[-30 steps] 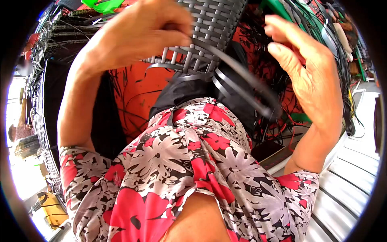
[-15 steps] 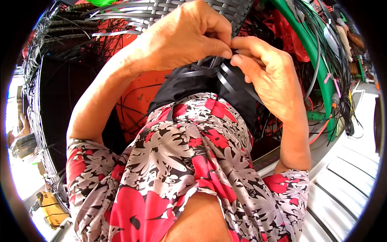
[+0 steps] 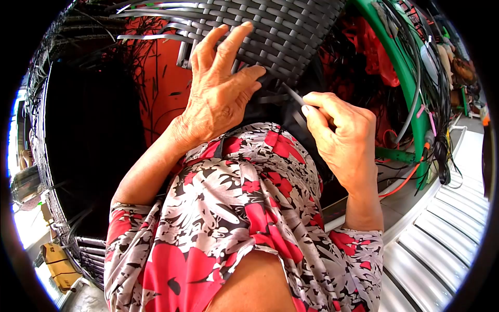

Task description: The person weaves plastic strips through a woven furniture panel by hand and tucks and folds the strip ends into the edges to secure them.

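A dark grey woven panel (image 3: 280,31) lies over my lap at the top, with loose flat strip ends (image 3: 156,37) sticking out to its left. My left hand (image 3: 221,86) rests at the panel's lower left edge, fingers spread, holding nothing. Just right of the panel's lower corner, my right hand (image 3: 338,132) pinches a grey strip (image 3: 293,94) between thumb and forefinger. The strip runs up and left to that corner; its other end is blurred.
On the right a green frame (image 3: 414,104) carries hanging dark strips and cables. White slats (image 3: 436,239) fill the lower right. Left of me is a black panel (image 3: 86,140) beside stacked dark strips. A yellow bag (image 3: 60,265) lies lower left.
The hands met at the panel's corner half a second ago and are now apart. My left hand has opened onto the panel; my right hand has moved down with the strip.
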`<state>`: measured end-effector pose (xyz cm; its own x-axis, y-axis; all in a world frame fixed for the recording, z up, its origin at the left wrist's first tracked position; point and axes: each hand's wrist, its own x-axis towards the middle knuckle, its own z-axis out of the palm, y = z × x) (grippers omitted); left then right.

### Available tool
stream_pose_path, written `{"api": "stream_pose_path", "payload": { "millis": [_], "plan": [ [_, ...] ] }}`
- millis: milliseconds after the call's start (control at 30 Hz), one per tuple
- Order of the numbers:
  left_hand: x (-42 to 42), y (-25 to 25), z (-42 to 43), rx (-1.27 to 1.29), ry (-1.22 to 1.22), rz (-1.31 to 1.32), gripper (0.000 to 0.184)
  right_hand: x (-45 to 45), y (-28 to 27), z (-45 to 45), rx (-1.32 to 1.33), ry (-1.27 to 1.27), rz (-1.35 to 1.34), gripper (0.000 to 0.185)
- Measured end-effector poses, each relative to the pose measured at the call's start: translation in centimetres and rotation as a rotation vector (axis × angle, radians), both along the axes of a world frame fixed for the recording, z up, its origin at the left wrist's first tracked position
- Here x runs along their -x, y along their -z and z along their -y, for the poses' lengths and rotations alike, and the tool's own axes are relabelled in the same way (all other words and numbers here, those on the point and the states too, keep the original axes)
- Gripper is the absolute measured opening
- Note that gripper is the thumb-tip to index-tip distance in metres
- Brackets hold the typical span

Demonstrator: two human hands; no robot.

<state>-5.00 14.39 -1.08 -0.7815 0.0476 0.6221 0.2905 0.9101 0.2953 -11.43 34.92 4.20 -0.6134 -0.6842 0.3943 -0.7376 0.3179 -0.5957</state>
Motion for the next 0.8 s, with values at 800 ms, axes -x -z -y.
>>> {"api": "stream_pose_path", "payload": {
  "millis": [800],
  "plan": [
    [-2.2,0.1,-1.9,-0.098,0.075,0.013,0.032,3.9,0.8,-3.4,0.072,0.426,-0.146,0.013]
  ]
}}
